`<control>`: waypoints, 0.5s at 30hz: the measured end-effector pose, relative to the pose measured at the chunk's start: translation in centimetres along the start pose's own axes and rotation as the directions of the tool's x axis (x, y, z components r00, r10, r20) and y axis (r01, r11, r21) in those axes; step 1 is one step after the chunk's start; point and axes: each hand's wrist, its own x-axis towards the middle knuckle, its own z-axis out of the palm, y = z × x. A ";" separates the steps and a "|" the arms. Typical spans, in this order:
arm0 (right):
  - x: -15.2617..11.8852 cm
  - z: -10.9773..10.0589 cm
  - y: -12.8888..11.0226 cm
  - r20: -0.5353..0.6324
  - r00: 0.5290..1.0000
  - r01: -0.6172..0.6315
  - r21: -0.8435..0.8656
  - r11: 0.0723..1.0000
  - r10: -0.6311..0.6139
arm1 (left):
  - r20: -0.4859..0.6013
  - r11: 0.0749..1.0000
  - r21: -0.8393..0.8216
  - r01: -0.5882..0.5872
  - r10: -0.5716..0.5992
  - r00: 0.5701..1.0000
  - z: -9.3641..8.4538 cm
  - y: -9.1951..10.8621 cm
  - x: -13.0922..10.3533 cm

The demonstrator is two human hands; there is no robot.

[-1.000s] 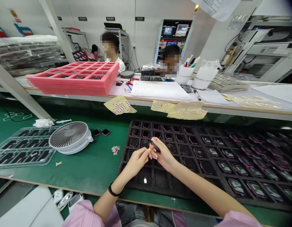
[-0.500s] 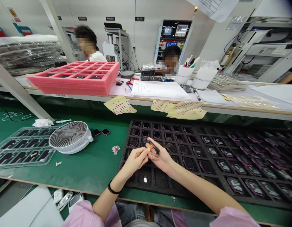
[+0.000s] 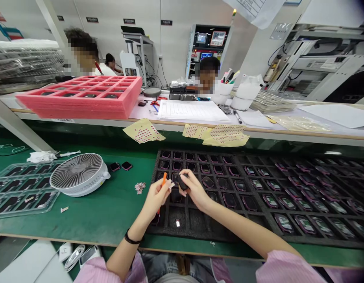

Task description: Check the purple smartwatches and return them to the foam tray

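Observation:
Pinched in my left hand (image 3: 154, 195) is a slim orange stick-like tool (image 3: 164, 179), its top pointing up past the fingers. A small white piece (image 3: 172, 185) shows at the fingertips of that hand. My right hand (image 3: 197, 192) grips a dark, rounded watch-like case (image 3: 182, 182) between thumb and fingers, a short gap from the left hand. Both hands are above the black foam tray (image 3: 196, 234), whose compartments hold many dark watch-like cases with purplish rims. One white tag (image 3: 178, 223) lies in a front compartment.
On the green bench (image 3: 111, 220) to the left are a round white fan (image 3: 81, 175), a clear tray of dark parts (image 3: 56, 196), two loose watch cases (image 3: 121, 166) and a pile of small tags (image 3: 139, 187). A pink foam tray (image 3: 72, 108) occupies the shelf above. Other people sit beyond.
My hands have drawn slightly apart. The orange tool now stands more upright in my left hand, and the dark case has turned in my right. The camera view has shifted a little to the right.

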 end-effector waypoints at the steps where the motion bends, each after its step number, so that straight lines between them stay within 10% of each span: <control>1: 0.6 -1.1 0.1 -0.034 0.998 0.052 -0.134 0.990 -0.057 | -0.042 0.999 0.037 -0.014 0.015 0.999 -0.9 0.0 0.0; 5: 2.8 -5.4 0.9 0.003 0.977 0.148 -0.731 0.666 -0.214 | -0.162 0.856 0.515 -0.051 0.155 0.974 -5.4 -0.4 0.1; 9: 3.3 -6.9 2.2 0.068 0.981 0.155 -0.832 0.532 -0.180 | -0.248 0.519 0.838 0.171 0.081 0.965 -8.2 -1.4 0.4; 15: 2.2 -9.0 0.9 0.047 0.969 0.118 -0.951 0.286 -0.244 | -0.300 0.414 0.866 0.281 -0.018 0.954 -8.9 -1.9 0.6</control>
